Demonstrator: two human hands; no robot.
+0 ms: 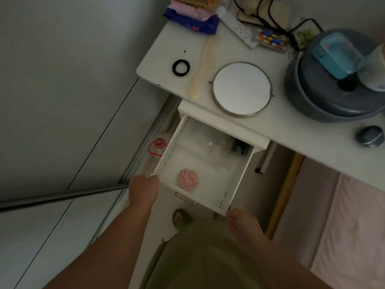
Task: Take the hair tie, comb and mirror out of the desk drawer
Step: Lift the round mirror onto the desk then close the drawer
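Note:
The black hair tie, the cream comb and the round metal-rimmed mirror lie on the white desk top, side by side. Below them the white drawer stands pulled out. My left hand rests against the drawer's front left corner. My right hand touches its front right corner. I cannot tell whether the fingers curl around the front panel. Neither hand holds a loose object.
Inside the drawer lie a round pink item, clear plastic bags and a small black object. On the desk are a grey basin with bottles, a power strip, batteries, snack packs. A pink mattress lies at right.

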